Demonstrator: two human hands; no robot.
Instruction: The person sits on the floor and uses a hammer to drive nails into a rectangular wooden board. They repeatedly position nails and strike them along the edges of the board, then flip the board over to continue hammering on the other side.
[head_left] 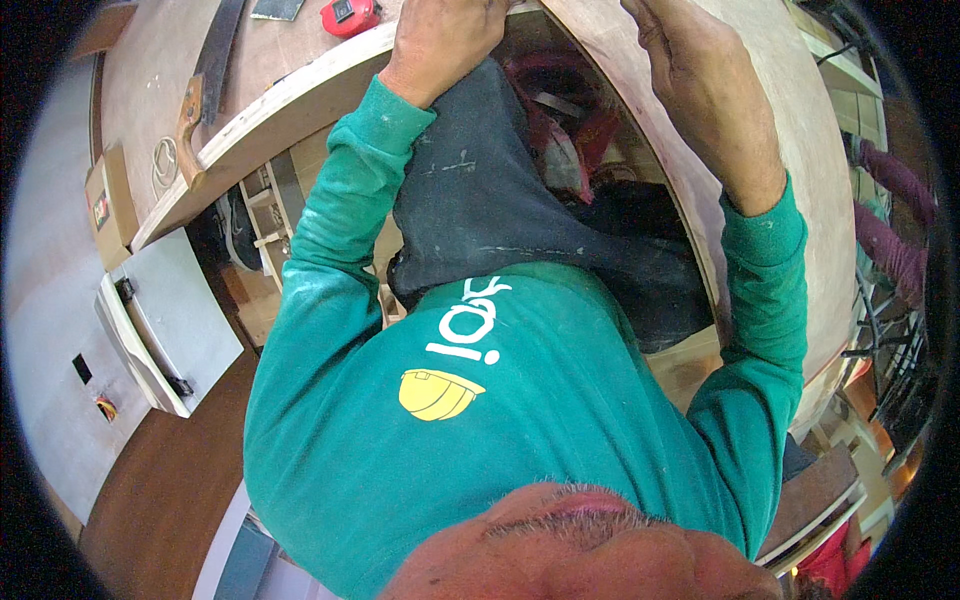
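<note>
A woodworking shop surrounded a plywood workbench [160, 90] on the far left, seen from above. A large curved plywood panel [790, 150] rose on the right, meeting the bench's pale edge. The person wore a green long-sleeved shirt [500, 400] and dark trousers. The left hand [440, 45] rested on the bench edge, fingers curled over it, grip hidden at the frame's top. The right hand [690, 60] lay flat and open against the curved panel. A handsaw [205, 85] lay on the bench; a red tape measure [350, 15] sat farther right.
</note>
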